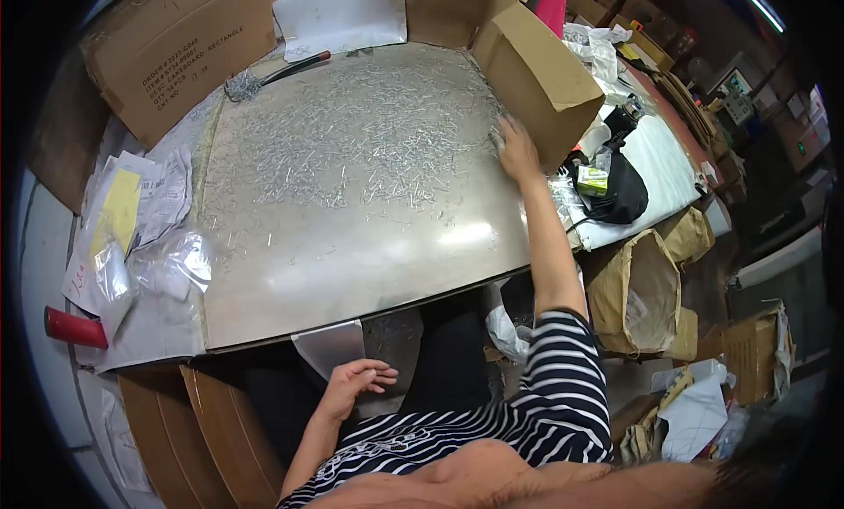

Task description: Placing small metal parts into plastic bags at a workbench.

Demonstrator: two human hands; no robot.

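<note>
Many small, thin, silvery metal pins (352,144) lie scattered over a metal-topped table (352,263), thickest across its middle and far part. My right hand (520,153) reaches to the table's right side, beside an upright cardboard box (527,78). Its fingers are stretched out low over the surface by some pins; whether any are under the fingertips is hard to see. Below the table's front edge, my left hand (356,386) hovers over my lap with fingers apart and nothing in it. Next to it, a metal chute (332,346) slopes down from the edge.
At the far left are a large carton (180,52) and a dark-handled tool (294,68). Papers (163,188), clear plastic bags (176,263) and a red cylinder (76,327) lie left. A black bag (626,188) and an opened brown paper sack (633,289) are at right.
</note>
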